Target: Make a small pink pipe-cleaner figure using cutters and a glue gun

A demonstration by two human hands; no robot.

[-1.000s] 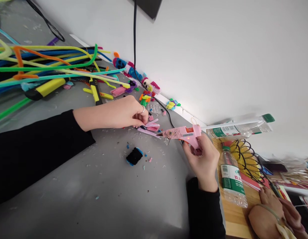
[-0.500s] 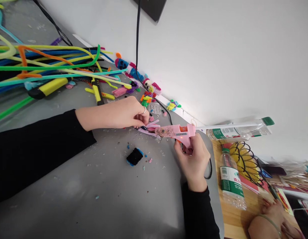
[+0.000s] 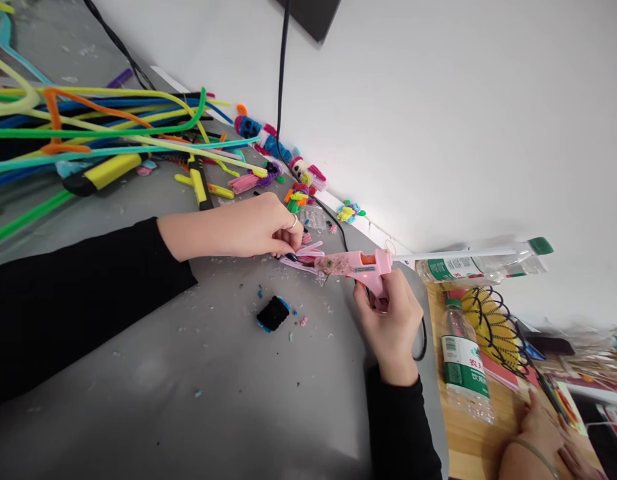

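Note:
In my right hand is a pink hot glue gun, its fingers wrapped round the handle and a small orange light glowing on its side. A long white glue stick sticks out of its back end. My left hand is closed in a pinch on a small black piece, just left of the nozzle; most of that piece is hidden by the fingers. Short pink fuzzy strips lie at the nozzle, beside the fingertips. Nearer me on the grey mat is a black and blue fuzzy block.
Pipe cleaners are heaped at the left, with yellow-and-black tools among them. Small fuzzy figures line the wall. Two plastic bottles and a yellow wire-rimmed basket are at right, near another person's hand.
The whole view has shifted slightly, so most things appear a little further right. Both my hands keep their grips beside the nozzle. The other person's hand has changed its pose slightly.

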